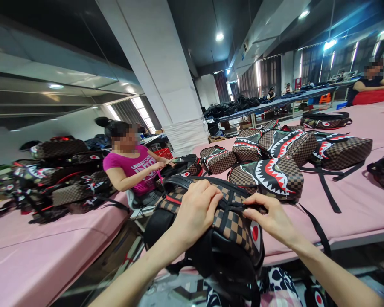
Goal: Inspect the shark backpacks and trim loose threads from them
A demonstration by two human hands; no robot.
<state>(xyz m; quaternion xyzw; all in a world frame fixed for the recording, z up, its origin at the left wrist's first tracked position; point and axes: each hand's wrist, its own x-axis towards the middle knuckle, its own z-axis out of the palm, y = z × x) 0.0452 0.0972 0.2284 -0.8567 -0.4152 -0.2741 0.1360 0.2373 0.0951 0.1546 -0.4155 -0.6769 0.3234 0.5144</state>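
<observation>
A brown-and-black checkered backpack (232, 226) is in front of me at the table edge, with black straps and a red-and-white eye patch on its side. My left hand (196, 209) lies curled over its top, fingers closed on the fabric beside a black band. On the other side, my right hand (272, 215) pinches the end of a dark strip at the bag's upper edge with thumb and forefinger. The exact part between those fingertips is too small to make out. Just beyond lies another checkered backpack (269, 177) with a shark-teeth print.
Several more shark-print bags (288, 143) lie across the pink table (355, 200). To the left, a co-worker in a pink shirt (141, 168) handles a dark bag (182, 166). A pile of bags (67, 179) covers part of the left table. A white pillar (160, 64) rises behind.
</observation>
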